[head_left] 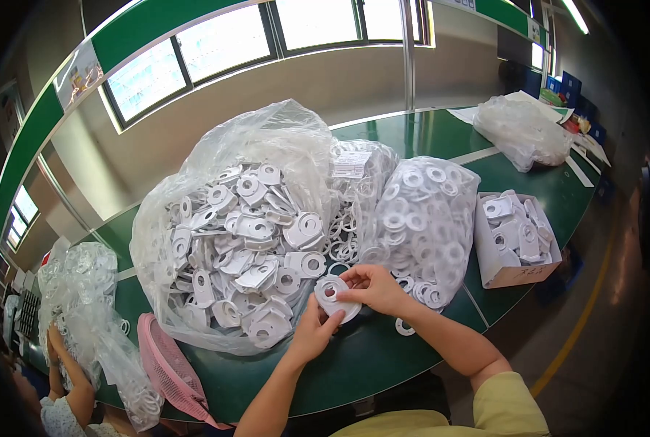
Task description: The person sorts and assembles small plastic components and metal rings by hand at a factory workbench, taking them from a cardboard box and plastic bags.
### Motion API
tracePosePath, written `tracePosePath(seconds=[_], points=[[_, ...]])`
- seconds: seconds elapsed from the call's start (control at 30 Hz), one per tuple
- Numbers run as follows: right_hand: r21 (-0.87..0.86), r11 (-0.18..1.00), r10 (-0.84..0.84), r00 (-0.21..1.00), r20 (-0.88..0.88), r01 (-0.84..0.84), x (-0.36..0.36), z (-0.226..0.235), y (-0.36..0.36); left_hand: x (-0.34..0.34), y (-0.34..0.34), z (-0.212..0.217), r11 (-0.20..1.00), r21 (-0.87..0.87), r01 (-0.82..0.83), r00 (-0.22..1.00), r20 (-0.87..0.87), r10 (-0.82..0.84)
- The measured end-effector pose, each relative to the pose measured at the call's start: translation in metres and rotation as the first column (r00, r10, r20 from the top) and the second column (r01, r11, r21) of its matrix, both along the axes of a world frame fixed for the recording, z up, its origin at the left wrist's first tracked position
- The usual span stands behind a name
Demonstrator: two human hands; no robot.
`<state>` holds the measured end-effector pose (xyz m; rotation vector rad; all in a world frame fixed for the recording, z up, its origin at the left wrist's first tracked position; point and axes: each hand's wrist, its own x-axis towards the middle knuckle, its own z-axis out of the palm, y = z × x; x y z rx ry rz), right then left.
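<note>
Both of my hands hold a white plastic plate with a round hole (349, 309) just above the table's near side. My left hand (313, 329) grips its lower left edge. From the right, my right hand (377, 290) has thumb and fingers closed on its upper part, near the hole. Left of my hands lies a large open clear bag (219, 149) heaped with similar white plates (255, 229). A clear bag of white rings (417, 218) stands close to my right hand, and some rings spill from its mouth. One loose ring (405, 327) lies under my right forearm.
A white box of plates (518, 275) stands at the right. Behind sits a smaller labelled bag (365, 164); a crumpled bag (523, 132) lies far right. A pink mesh pouch (170, 364) rests on the near left edge. Another person's hand (59, 349) is beside bags at far left.
</note>
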<state>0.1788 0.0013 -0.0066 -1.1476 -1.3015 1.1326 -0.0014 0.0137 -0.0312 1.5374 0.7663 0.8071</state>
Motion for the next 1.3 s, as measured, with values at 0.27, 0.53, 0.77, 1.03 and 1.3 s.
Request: tracePosePath(seconds=[0.27,0.53,0.77,1.03,1.3], points=[[-0.138,0.990,-0.060,0.985,-0.165,0.037,-0.011,-0.019,0.003,-0.002,0.001,-0.005,0.971,0.239,-0.009,0.993,-0.113,0.037],[-0.061,0.996,-0.058,0.998,-0.006,0.058,-0.015,-0.016,-0.004,-0.005,-0.002,0.010,0.982,0.167,0.086,0.952,-0.305,-0.031],[-0.090,0.995,0.029,0.996,-0.085,-0.037,0.003,0.002,-0.003,-0.002,0.003,0.002,0.996,-0.006,0.089,0.996,0.012,-0.089],[0.030,0.987,-0.161,0.982,0.097,0.159,-0.011,-0.002,0.000,-0.005,-0.002,0.003,0.967,0.255,0.019,0.982,-0.186,0.030],[0.370,0.870,-0.437,0.859,0.268,0.327,0.052,0.054,-0.035,-0.019,0.000,0.039,0.820,0.570,-0.056,0.900,-0.326,0.289]])
